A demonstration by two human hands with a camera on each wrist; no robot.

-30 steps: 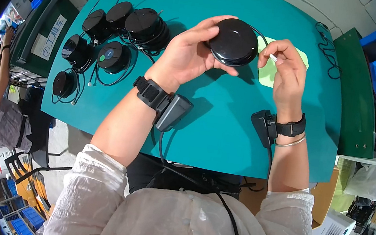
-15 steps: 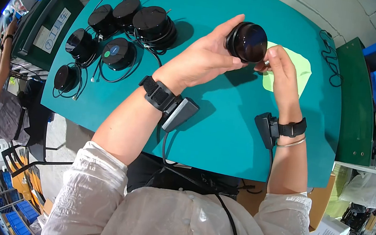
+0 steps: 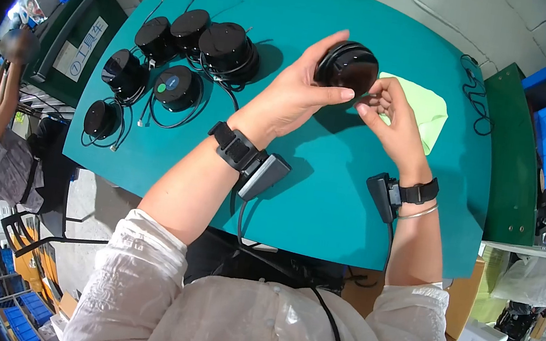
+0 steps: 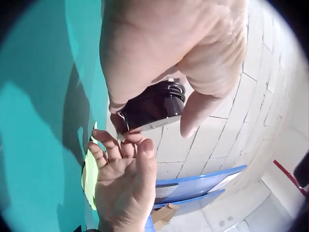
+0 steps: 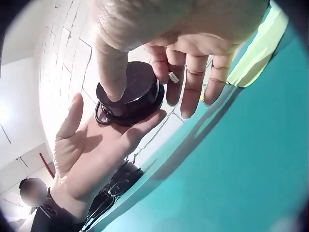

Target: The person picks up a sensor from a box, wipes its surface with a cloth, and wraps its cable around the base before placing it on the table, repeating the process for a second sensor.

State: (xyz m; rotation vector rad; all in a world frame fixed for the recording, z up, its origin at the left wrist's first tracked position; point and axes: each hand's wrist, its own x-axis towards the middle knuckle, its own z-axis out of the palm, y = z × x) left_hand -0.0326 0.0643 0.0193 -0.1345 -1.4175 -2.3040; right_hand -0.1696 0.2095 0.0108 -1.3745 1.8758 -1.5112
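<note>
In the head view my left hand (image 3: 294,97) holds a round black puck-shaped device (image 3: 354,67), its thumb along the near edge. A black cable (image 4: 175,91) is wound round the device's side, seen in the left wrist view. Close at the device's right side is my right hand (image 3: 397,121), with its fingers bent. From the right wrist, a small white cable connector (image 5: 173,77) shows between the index and middle fingers, and the thumb overlaps the device's flat face. The head view hides that connector behind the hand.
Several similar black devices (image 3: 177,89) with cables stand on the left of the green table (image 3: 323,211). A light green sheet (image 3: 425,111) lies beyond my right hand, and a loose black cable (image 3: 479,94) at the right edge. Another person (image 3: 1,162) is at far left.
The device has turned in my left hand from its broad face up to a tilted stance. My right hand has come in from the right, beside it, and the white connector has dropped from the head view.
</note>
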